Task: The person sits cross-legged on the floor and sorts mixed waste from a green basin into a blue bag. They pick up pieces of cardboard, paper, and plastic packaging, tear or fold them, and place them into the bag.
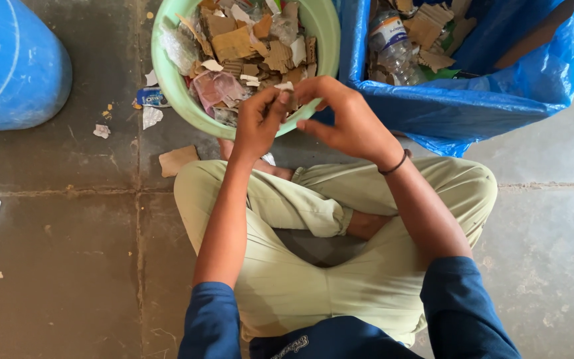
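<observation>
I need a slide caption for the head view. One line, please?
Seated cross-legged, left hand and right hand pinch a small scrap over a green tub of torn cardboard, beside a blue bag.

One view only, from the head, looking almost straight down and close in. The crossed legs (pixel 340 226) fill the lower middle, with both forearms reaching up the frame. Along the top edge sit the green tub (pixel 167 80) and blue bag (pixel 499 93), both cut off; grey floor (pixel 54 266) all around.
</observation>
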